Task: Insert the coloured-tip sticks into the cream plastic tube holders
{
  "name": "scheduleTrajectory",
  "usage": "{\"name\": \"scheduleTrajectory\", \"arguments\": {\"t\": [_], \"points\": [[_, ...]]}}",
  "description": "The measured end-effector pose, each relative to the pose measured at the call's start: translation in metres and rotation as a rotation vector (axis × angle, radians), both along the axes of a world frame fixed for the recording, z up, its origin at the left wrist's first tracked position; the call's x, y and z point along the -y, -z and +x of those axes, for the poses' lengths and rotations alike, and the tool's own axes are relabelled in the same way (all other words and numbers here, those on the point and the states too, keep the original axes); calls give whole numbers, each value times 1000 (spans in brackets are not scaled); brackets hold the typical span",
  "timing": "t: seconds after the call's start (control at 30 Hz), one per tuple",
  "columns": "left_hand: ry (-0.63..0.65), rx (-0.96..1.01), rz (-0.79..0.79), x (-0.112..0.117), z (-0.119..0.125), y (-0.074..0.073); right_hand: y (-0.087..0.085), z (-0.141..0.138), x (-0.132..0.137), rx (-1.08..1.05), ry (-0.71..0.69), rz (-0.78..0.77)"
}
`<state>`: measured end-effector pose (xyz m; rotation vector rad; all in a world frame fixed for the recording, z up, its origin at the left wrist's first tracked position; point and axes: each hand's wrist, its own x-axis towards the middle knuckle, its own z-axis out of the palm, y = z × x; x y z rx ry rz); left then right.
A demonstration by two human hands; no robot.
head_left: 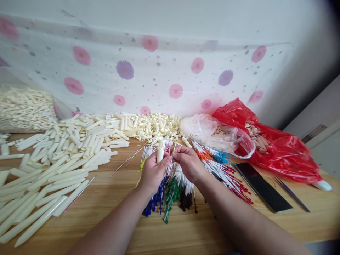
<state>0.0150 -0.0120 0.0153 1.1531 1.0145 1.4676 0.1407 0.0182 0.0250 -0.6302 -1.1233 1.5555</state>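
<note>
Lower end of the cream tube is covered by the left hand. Yellow-tipped stick: lower part is masked by the right hand; its tip is too small to be read. Stick bundles, 6 o'clock: upper parts are partly blocked. Forearms are cut by the bottom edge, 7 and 5 o'clock. Bag of cream bits, 9 o'clock, is cropped. White object, 4 o'clock, is partly covered by the red bag.
</note>
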Motion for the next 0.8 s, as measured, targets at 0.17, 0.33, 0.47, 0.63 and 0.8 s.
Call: {"name": "scheduleTrajectory", "arguments": {"t": [0.17, 0.33, 0.47, 0.63, 0.8], "points": [[187, 42, -99, 0, 5, 4, 3, 7, 2, -87, 23, -97], [269, 42, -181, 4, 3, 7, 0, 15, 3, -150, 74, -82], [260, 118, -199, 8, 7, 3, 4, 14, 5, -118, 21, -6], [220, 204, -212, 9, 12, -2, 9, 12, 7, -93, -32, 61], [261, 229, -221, 9, 9, -2, 6, 14, 8, -8, 42, 132]]}}
